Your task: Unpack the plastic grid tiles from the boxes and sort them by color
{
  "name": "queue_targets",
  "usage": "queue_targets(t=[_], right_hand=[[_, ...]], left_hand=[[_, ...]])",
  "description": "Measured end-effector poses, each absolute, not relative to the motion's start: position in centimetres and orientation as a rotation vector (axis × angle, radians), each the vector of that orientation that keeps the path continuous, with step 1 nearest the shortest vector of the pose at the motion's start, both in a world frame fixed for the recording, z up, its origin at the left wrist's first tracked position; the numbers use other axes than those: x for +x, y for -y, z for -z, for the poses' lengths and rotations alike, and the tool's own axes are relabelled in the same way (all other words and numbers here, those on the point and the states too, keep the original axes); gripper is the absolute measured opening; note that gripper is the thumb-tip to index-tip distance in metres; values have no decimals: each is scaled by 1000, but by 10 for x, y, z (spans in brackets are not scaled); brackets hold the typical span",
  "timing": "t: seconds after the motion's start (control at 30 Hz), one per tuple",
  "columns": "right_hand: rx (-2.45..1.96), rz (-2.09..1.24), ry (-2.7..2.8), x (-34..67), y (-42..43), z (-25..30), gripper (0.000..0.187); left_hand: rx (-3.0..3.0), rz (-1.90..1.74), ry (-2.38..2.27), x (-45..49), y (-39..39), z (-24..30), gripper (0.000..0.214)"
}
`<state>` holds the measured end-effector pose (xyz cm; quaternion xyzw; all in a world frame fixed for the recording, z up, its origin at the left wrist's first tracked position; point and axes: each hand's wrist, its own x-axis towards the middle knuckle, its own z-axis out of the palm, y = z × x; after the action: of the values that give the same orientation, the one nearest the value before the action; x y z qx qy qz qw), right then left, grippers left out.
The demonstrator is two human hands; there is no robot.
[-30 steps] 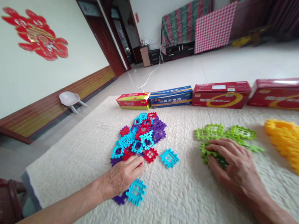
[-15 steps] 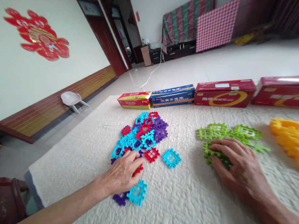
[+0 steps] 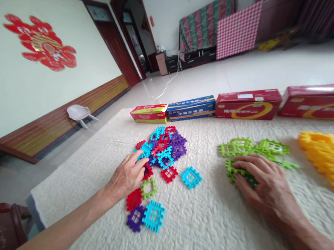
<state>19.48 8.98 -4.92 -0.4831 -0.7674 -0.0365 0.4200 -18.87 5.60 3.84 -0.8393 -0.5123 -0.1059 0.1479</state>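
Note:
My left hand [image 3: 127, 175] rests at the near left edge of a mixed pile of blue, red and purple square plastic tiles [image 3: 162, 146], its fingers stretched out and touching tiles there. Just in front of it lie a green tile [image 3: 148, 188], a red tile [image 3: 133, 198], a purple tile [image 3: 135, 217] and a blue tile [image 3: 153, 215]. My right hand [image 3: 262, 181] lies flat with fingers spread on the near part of a green tile pile [image 3: 250, 150]. A yellow tile pile [image 3: 326, 156] sits at the far right.
All of this lies on a white quilted cloth [image 3: 207, 220]. Along its far edge stand a red-and-yellow box [image 3: 148, 114], a blue box [image 3: 191, 108] and two red boxes [image 3: 247, 105]. A single blue tile [image 3: 191, 177] and a red one [image 3: 169, 174] lie loose between the piles.
My left hand has moved away from me, up into the mixed pile. A green tile and a red tile now show where it lay. My right hand has stayed on the green pile.

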Motion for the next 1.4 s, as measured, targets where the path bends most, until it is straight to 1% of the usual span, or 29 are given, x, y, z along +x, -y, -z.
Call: queue_targets(t=[0.07, 0.13, 0.2, 0.27, 0.37, 0.57, 0.63, 0.7, 0.83, 0.93, 1.03, 1.2, 1.3, 1.4], right_hand=[[-1207, 91, 1925, 195, -89, 48, 15], [-1202, 100, 1920, 194, -89, 46, 15], [-1198, 108, 1913, 194, -89, 45, 15], [-1196, 117, 1911, 193, -89, 45, 15], [-1191, 134, 1925, 194, -90, 46, 15], [-1211, 149, 1926, 194, -89, 46, 15], [-1225, 144, 1926, 194, -88, 45, 15], [-1241, 138, 1921, 193, -87, 43, 16], [-1230, 147, 1919, 193, -88, 43, 15], [-1205, 160, 1916, 196, -89, 47, 16], [-1178, 176, 1934, 199, -92, 53, 17], [-1162, 195, 1940, 202, -95, 60, 19], [-1159, 208, 1958, 202, -95, 60, 20], [-1146, 225, 1970, 202, -95, 56, 26]], left_hand=[[-2449, 187, 1464, -177, -42, -42, 26], [-2544, -43, 1518, -164, -28, -44, 20], [-2562, -307, 1652, -152, -19, -44, 15], [-2519, -487, 1787, -145, -17, -44, 14], [-2499, -589, 1841, -139, -20, -43, 17], [-2430, -702, 1719, -132, -15, -40, 33], [-2462, -619, 1712, -122, -13, -45, 33], [-2540, -432, 1705, -103, -16, -53, 32], [-2719, 129, 1682, -38, -44, -58, 33], [-2608, 632, 1874, 13, -76, -43, 37], [-2443, 966, 2078, 44, -101, -20, 41], [-2415, 1260, 2169, 58, -115, 10, 33], [-2381, 1303, 2173, 60, -117, 16, 29], [-2341, 1366, 2100, 66, -117, 19, 20]])
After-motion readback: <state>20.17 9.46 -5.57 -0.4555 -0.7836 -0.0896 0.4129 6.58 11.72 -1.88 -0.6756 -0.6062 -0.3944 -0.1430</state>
